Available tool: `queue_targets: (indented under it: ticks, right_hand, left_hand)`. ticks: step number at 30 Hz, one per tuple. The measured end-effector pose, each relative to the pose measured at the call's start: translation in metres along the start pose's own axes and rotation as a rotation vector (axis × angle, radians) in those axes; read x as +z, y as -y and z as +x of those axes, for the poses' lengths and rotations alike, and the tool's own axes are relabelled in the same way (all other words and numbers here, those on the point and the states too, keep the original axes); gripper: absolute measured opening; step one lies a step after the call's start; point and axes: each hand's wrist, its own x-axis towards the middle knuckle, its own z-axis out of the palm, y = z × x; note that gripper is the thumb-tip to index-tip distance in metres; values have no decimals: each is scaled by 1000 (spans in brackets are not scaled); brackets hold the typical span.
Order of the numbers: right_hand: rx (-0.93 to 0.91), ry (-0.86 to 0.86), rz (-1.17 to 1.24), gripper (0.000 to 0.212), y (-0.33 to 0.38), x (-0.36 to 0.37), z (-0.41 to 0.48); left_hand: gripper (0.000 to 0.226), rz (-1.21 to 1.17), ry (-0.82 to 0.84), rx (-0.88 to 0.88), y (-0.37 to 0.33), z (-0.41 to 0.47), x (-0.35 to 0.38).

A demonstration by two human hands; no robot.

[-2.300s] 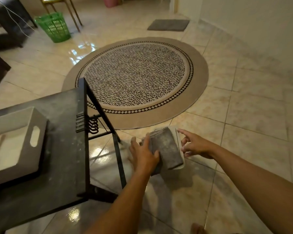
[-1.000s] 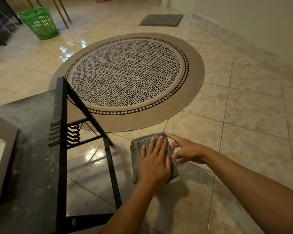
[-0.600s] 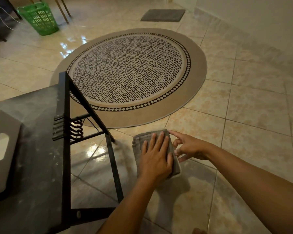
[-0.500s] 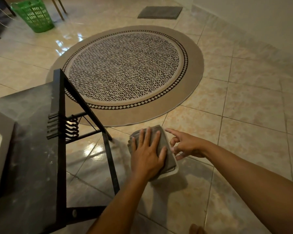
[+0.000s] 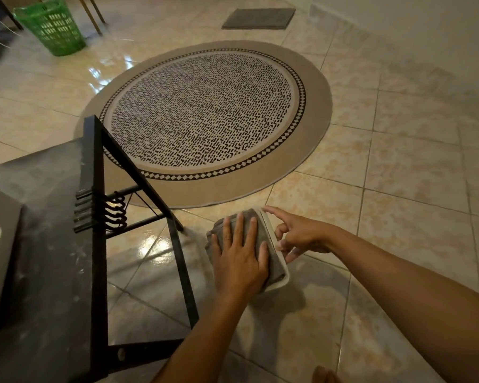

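The left hand (image 5: 239, 259) lies flat, fingers straight and slightly spread, palm down on a folded grey cloth (image 5: 275, 265), with its thumb at the cloth's left side. The cloth sits on top of a white container (image 5: 285, 280), of which only the pale rim shows along the right side and at the near right corner. The right hand (image 5: 299, 236) comes in from the right: its index finger (image 5: 274, 212) is stretched out and touches the rim at the far right corner, while the other fingers are curled against the right side of the rim. Whether they actually grip it cannot be told. The bundle is over the tiled floor (image 5: 398, 189), just off the near edge of the round patterned rug (image 5: 205, 120) and just right of the dark table's black leg (image 5: 179, 261); a shadow falls on the tiles below it, and it is unclear whether it rests on the floor or is held above it. The table (image 5: 47, 272) fills the lower left, and a grey tray (image 5: 0, 244) with a slot handle stands on its left part. Farther out, a green basket (image 5: 51, 29) stands near the far left corner of the floor, and a small grey mat (image 5: 257, 18) lies beyond the rug's far edge, near the wall. A toe (image 5: 322, 375) shows at the very bottom.
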Motion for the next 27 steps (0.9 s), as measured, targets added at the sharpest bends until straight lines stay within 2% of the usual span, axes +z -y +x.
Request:
queue_targets:
  ticks: [5, 10, 17, 23, 27]
  right_hand:
    - [0, 5, -39, 103, 5, -1, 3]
    - [-2, 9, -9, 103, 2, 4, 0]
    - [-6, 3, -39, 105, 6, 2, 4]
    - [8, -8, -14, 105, 5, 6, 2]
    - [8, -16, -41, 105, 7, 5, 4]
  left_hand:
    - [62, 77, 0, 69, -12, 18, 2]
    - [61, -1, -25, -55, 6, 13, -2]
    - [59, 65, -7, 41, -19, 17, 2]
    - [61, -7, -13, -91, 6, 10, -4]
    - [62, 38, -14, -46, -14, -11, 10]
